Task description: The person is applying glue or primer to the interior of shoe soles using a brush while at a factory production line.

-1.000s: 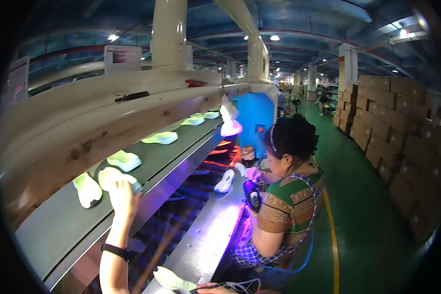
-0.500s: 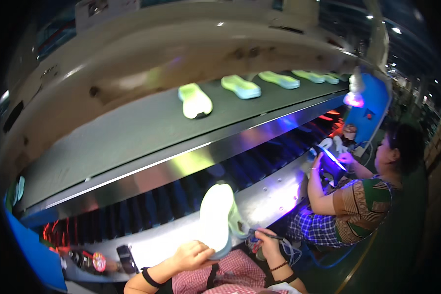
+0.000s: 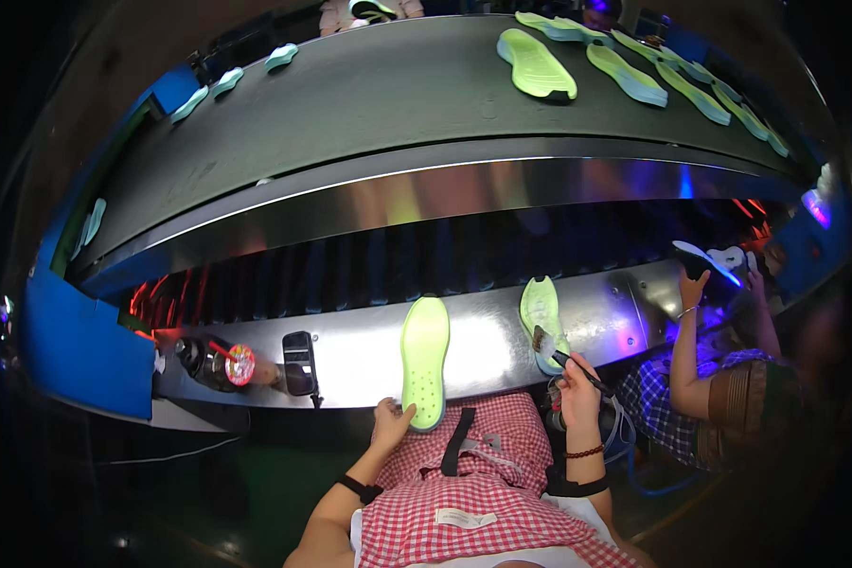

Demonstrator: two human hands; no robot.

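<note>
My left hand point(image 3: 391, 423) grips the heel end of a yellow-green shoe sole point(image 3: 426, 355), thumb on its upper face near a cluster of small holes. The sole points away from me over the metal ledge. In my right hand point(image 3: 579, 390) is a brush point(image 3: 560, 357) with a dark handle, fingers closed round it. Its brownish bristles touch or hover just above a second, paler sole point(image 3: 541, 305) lying on the ledge; which of the two I cannot tell.
Beyond the ledge point(image 3: 360, 360) runs a dark conveyor belt point(image 3: 350, 104) carrying several soles point(image 3: 537, 64). A phone point(image 3: 299, 363) and a cup with a red straw point(image 3: 240, 364) stand left. At right a co-worker's arm point(image 3: 688, 350) holds another sole under purple light.
My view has swung to the right and levelled. The sole in my left hand now shows its face more squarely. The brush has come over the second sole.
</note>
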